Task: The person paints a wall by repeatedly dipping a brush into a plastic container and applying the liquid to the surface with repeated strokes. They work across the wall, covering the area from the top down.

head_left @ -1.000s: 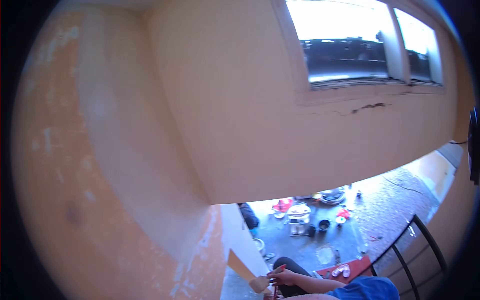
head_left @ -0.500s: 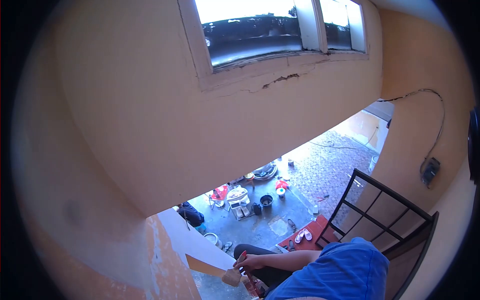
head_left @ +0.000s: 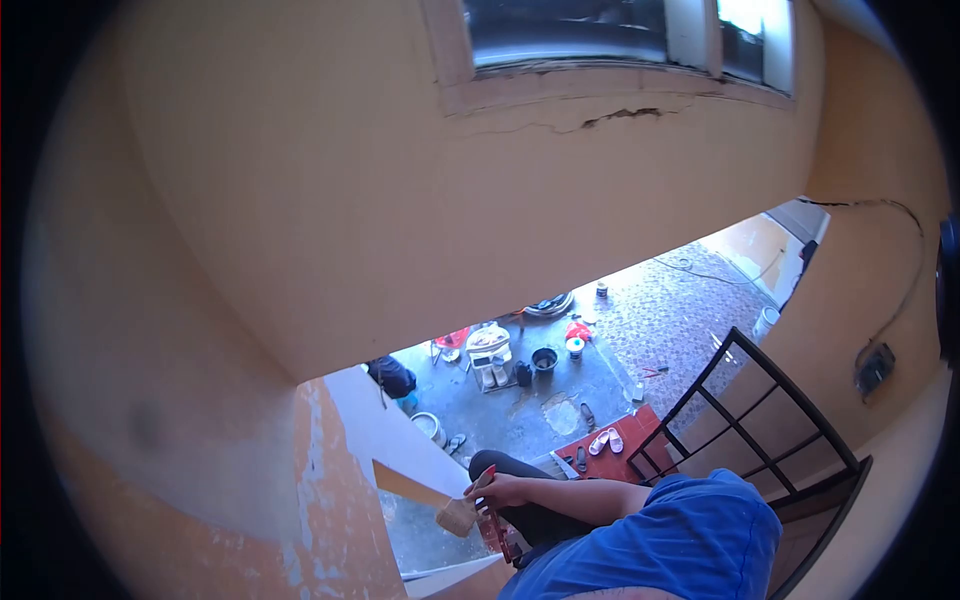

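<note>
My right hand is closed around a paintbrush with a red handle and a wide tan bristle end. The brush hangs down to the left of the hand, apart from the wall. My bent knee in dark trousers is just behind the hand. Below the hand is a red object, partly hidden, whose kind I cannot make out. A blue sleeve covers my right upper arm. My left hand does not show.
A cracked beige wall with a window rises ahead. Peeling orange paint covers the lower left wall. A dark metal frame stands at right. Far below, the floor holds a black bucket, pink shoes and a white bucket.
The view has tilted downward and turned slightly left, so the window sits higher and further right. My right hand still holds the paintbrush, which has shifted slightly up and left in view.
</note>
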Tool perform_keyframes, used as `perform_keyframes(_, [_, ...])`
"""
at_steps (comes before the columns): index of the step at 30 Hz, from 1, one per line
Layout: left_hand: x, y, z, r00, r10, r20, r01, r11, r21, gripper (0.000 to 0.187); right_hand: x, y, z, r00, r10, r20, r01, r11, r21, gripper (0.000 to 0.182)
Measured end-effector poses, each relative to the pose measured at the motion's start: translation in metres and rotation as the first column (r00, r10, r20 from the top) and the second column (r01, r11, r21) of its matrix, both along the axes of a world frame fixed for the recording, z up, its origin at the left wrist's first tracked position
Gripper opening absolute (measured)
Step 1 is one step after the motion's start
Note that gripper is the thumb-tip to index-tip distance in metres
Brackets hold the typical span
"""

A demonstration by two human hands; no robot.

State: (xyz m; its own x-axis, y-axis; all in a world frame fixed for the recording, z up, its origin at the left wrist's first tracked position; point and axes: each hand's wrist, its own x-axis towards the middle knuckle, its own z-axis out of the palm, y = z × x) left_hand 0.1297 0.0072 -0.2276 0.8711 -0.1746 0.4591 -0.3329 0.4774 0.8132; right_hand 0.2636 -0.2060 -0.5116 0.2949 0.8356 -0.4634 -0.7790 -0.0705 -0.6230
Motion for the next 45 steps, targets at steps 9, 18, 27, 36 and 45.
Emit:
perform_keyframes(9, [-0.045,0.014,0.005,0.989,0.149,-0.021,-0.148,0.988,0.047,0.114,0.001,0.000,0.002,1.000,-0.018,0.026,0.018,1.000,0.021,0.021])
perform_keyframes(18, [-0.121,0.011,0.006,0.924,0.382,0.012,-0.382,0.923,0.051,0.115,0.072,0.007,0.145,0.809,-0.356,0.468,0.244,0.927,0.284,0.038])
perform_keyframes(27, [-0.161,0.004,0.008,0.807,0.571,0.153,-0.579,0.815,0.013,0.115,0.117,0.007,0.326,0.625,-0.652,0.429,0.197,0.664,0.722,0.042])
perform_keyframes(36, [-0.174,0.019,0.033,0.665,0.665,0.341,-0.711,0.702,0.018,0.115,0.120,0.012,0.337,0.700,-0.678,0.226,0.381,0.622,0.684,0.036])
perform_keyframes(45, [-0.168,0.032,0.061,0.583,0.657,0.477,-0.758,0.652,0.028,0.116,0.141,0.008,0.314,0.741,-0.627,0.241,0.321,0.646,0.692,0.031])
